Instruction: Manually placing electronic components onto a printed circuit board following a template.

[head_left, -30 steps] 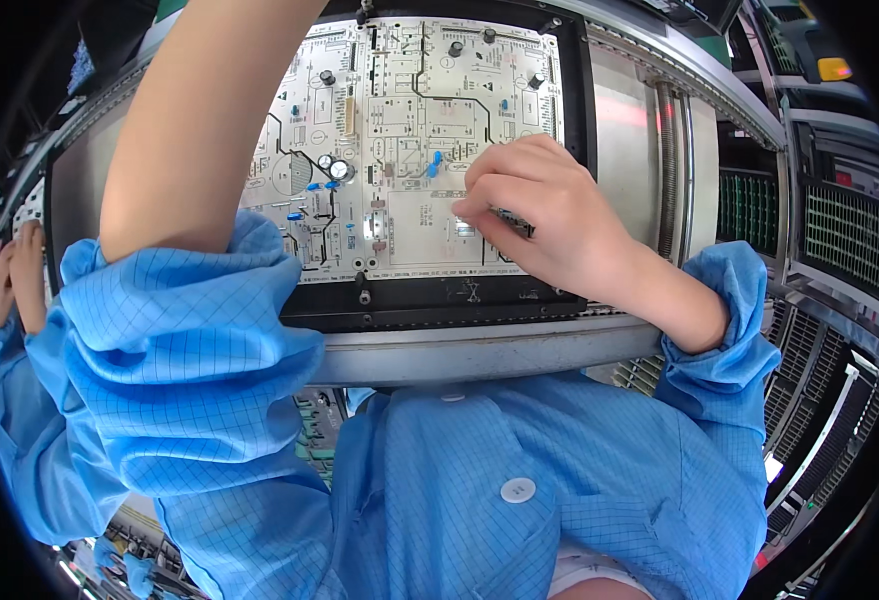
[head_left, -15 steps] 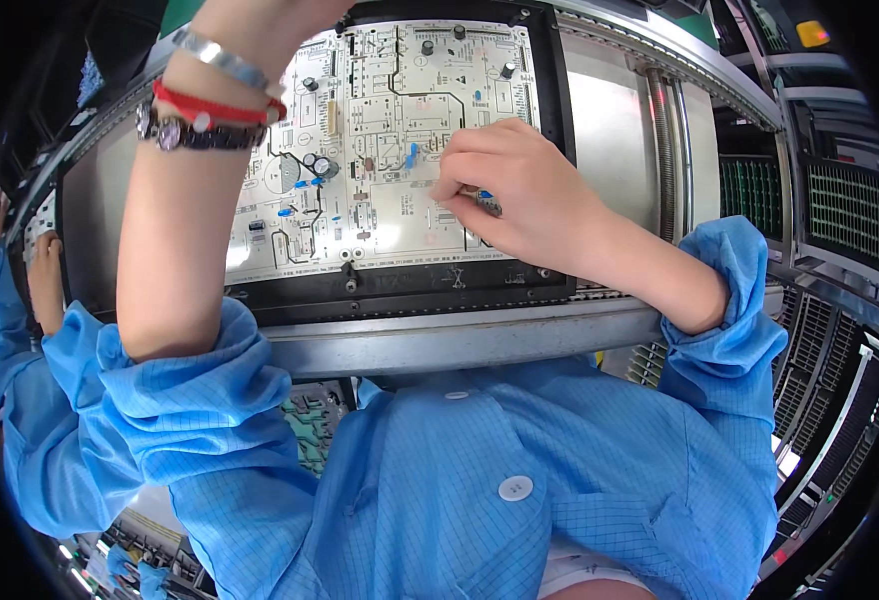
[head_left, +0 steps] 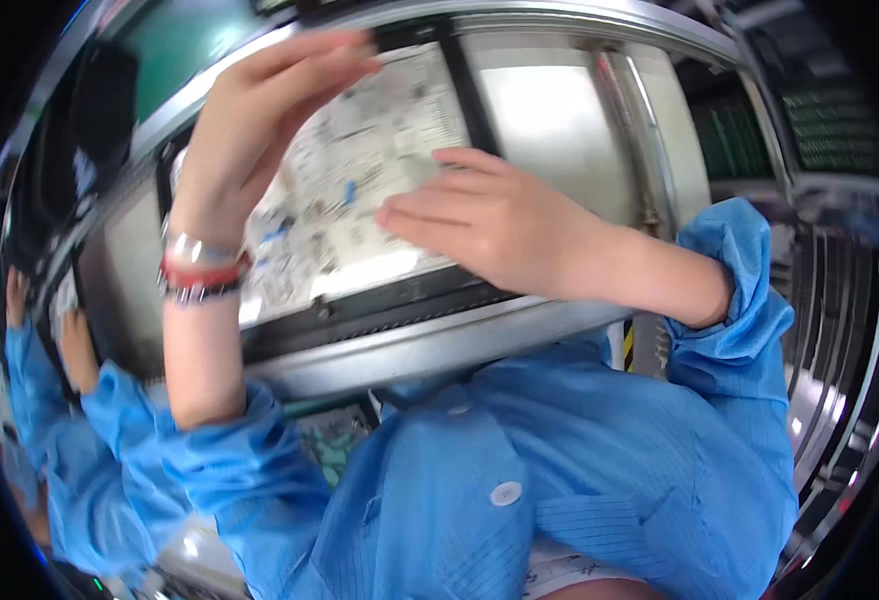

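Note:
A pale printed circuit board (head_left: 360,205) lies in a black frame (head_left: 475,105), tilted in view and blurred. A blue part (head_left: 350,190) stands on it near the middle; other small parts are smeared. My left hand (head_left: 260,115) hangs over the board's far left side, its fingers stretched to the right and close together. Blur hides whether anything sits at those fingertips. Above the board's right side is my right hand (head_left: 510,220), back up, fingers extended and partly apart, with nothing visible in them. The palm is hidden.
A metal rail (head_left: 410,350) runs between the board and my body. Beyond the frame's right side lie a bright metal plate (head_left: 550,120) and a rod (head_left: 620,120). Dark racks with green boards (head_left: 825,130) stand at right. A co-worker's hand (head_left: 78,345) is at far left.
My left hand has come down and fully into view from the upper edge. My right hand's fingers have straightened; the small part seen there earlier no longer shows. The whole view has shifted and tilted.

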`<state>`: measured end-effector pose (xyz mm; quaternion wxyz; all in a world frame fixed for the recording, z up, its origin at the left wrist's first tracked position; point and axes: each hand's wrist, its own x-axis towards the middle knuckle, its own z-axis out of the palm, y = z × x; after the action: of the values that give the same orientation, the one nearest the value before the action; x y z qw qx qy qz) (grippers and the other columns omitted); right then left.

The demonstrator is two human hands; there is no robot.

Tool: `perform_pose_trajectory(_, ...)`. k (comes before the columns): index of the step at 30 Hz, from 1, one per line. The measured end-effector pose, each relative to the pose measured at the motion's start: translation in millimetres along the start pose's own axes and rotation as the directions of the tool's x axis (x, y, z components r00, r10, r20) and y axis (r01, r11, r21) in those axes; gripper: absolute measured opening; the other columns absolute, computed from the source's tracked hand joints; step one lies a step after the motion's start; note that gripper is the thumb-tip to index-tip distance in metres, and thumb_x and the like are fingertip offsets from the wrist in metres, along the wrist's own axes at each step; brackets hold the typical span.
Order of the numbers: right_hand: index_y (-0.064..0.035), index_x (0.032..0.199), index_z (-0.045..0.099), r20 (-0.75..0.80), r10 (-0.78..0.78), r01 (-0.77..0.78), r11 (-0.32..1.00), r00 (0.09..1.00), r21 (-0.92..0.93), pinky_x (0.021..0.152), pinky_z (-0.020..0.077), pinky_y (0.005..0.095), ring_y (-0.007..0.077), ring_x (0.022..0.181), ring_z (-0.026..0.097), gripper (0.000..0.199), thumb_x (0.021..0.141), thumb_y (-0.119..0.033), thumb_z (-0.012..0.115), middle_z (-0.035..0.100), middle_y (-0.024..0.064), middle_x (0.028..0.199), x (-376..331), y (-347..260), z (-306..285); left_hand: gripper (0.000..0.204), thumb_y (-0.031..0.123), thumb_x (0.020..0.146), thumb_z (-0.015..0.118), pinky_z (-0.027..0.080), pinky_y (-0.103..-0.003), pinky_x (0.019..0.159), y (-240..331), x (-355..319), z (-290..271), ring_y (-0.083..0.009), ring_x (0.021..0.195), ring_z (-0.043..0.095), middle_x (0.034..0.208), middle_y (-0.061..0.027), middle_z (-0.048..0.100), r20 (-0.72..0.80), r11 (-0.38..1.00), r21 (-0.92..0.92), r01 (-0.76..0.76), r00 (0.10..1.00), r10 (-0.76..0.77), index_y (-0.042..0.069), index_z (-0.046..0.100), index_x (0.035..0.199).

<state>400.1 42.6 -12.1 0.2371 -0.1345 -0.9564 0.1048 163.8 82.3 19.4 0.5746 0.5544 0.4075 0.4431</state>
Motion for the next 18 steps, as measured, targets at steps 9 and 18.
perform_pose_trajectory(9, 0.0019, 0.116, 0.059, -0.822, 0.55, -0.721, 0.629, 0.151, 0.289, 0.086, 0.0465, 0.0262, 0.0147, 0.093, 0.06, 0.028, 0.089, 0.002, 0.051, 0.065, 0.0092, 0.101, -213.6, 7.5, -145.7, 0.019, 0.001, 0.089, 0.056, 0.041, -0.031, 0.101, -19.9, -16.9, -3.4, -0.0221, 0.112, 0.055, 0.128, -0.016, 0.051, -0.172, 0.988, 0.137, 0.07, 0.984, -0.046, -0.006, 0.061, 0.106)
perform_pose_trajectory(18, 0.0026, 0.115, 0.049, -0.911, -0.023, -0.569, -0.774, -0.412, 0.277, 0.087, 0.0453, 0.051, 0.0443, 0.102, 0.055, 0.051, 0.079, -0.032, 0.06, 0.056, 0.0252, 0.114, -600.7, -68.5, -159.9, 0.021, 0.0, 0.089, 0.056, 0.042, -0.032, 0.1, -39.3, -17.2, -7.0, -0.0217, 0.109, 0.056, 0.124, -0.0129, 0.055, -0.07, 0.921, 0.378, 0.096, 0.995, -0.075, -0.005, 0.06, 0.109)
